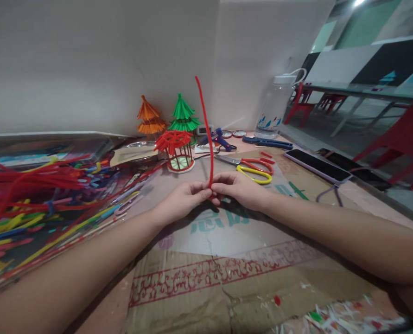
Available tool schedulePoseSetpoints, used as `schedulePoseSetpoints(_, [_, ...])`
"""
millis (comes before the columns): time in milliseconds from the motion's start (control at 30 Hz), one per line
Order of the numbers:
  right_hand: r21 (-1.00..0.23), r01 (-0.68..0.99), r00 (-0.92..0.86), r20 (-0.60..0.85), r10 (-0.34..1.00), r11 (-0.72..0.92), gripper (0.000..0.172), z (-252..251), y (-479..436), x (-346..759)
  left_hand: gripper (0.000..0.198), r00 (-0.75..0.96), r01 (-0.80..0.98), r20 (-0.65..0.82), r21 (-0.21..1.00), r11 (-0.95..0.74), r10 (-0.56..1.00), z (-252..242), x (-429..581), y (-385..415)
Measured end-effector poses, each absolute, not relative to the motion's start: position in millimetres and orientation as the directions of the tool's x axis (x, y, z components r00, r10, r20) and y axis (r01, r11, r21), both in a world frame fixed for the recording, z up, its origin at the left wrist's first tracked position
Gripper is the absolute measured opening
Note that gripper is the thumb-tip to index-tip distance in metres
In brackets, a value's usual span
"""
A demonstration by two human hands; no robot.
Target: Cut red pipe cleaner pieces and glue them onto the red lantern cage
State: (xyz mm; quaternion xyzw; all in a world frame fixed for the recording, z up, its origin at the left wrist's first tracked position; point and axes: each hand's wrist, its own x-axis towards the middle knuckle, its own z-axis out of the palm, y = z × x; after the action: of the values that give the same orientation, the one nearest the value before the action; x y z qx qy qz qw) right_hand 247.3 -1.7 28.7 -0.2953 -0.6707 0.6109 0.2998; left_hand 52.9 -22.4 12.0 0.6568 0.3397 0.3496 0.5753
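A long red pipe cleaner [206,121] stands almost upright, leaning left at its top, with its lower end between my fingers. My left hand [188,200] pinches that end from the left. From the right, my right hand [234,189] closes on the same end, fingertips against those of the left. Behind my hands is a small round pavilion [178,152] with a red roof, brown posts and a pale base. Scissors [255,170] with red and yellow handles lie just beyond my right hand.
Many pipe cleaners [28,204] fill the left side. An orange tiered model [149,118] and a green one [183,116] stand by the wall, near a blue glue gun [218,138]. To the right are a water bottle [274,109], blue pliers-like tool [267,142] and phone [317,165].
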Motion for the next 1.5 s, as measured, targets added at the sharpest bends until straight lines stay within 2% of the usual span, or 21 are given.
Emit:
schedulePoseSetpoints(100, [-0.987, 0.101, -0.616, 0.033, 0.787, 0.121, 0.021, 30, -3, 248, 0.039, 0.507, 0.092, 0.06, 0.988, -0.123, 0.86, 11, 52, -23])
schedulePoseSetpoints(233, [-0.966, 0.195, -0.466, 0.062, 0.883, 0.171, 0.021, 32, -4, 246, 0.03, 0.376, 0.258, 0.113, 0.94, -0.221, 0.92, 12, 55, -28])
schedulePoseSetpoints(433, [-0.917, 0.299, -0.373, 0.142, 0.917, 0.264, 0.018, 34, -10, 240, 0.031, 0.323, 0.373, 0.107, 0.899, -0.23, 0.94, 18, 59, -34])
schedulePoseSetpoints(567, [-0.938, 0.246, -0.403, 0.131, 0.906, 0.245, 0.019, 35, -12, 239, 0.029, 0.314, 0.339, 0.085, 0.92, -0.196, 0.945, 18, 58, -33])
schedulePoseSetpoints(700, [-0.976, 0.121, -0.48, 0.104, 0.871, 0.183, 0.022, 32, -9, 240, 0.03, 0.381, 0.173, 0.039, 0.979, -0.112, 0.924, 17, 57, -30])
schedulePoseSetpoints(900, [-0.98, 0.052, -0.465, 0.146, 0.873, 0.191, 0.019, 27, -5, 241, 0.034, 0.413, 0.074, 0.007, 0.996, -0.041, 0.911, 17, 55, -29])
schedulePoseSetpoints(1133, [-0.964, 0.078, -0.439, 0.195, 0.877, 0.254, 0.017, 28, -5, 241, 0.033, 0.412, 0.097, 0.003, 0.994, -0.047, 0.911, 18, 55, -29])
schedulePoseSetpoints(1367, [-0.977, 0.062, -0.467, 0.154, 0.871, 0.206, 0.019, 26, -6, 241, 0.033, 0.433, 0.152, 0.024, 0.983, -0.1, 0.901, 17, 54, -27])
schedulePoseSetpoints(1500, [-0.968, 0.053, -0.436, 0.197, 0.878, 0.243, 0.018, 26, -5, 241, 0.035, 0.433, 0.167, 0.018, 0.981, -0.1, 0.901, 16, 53, -27])
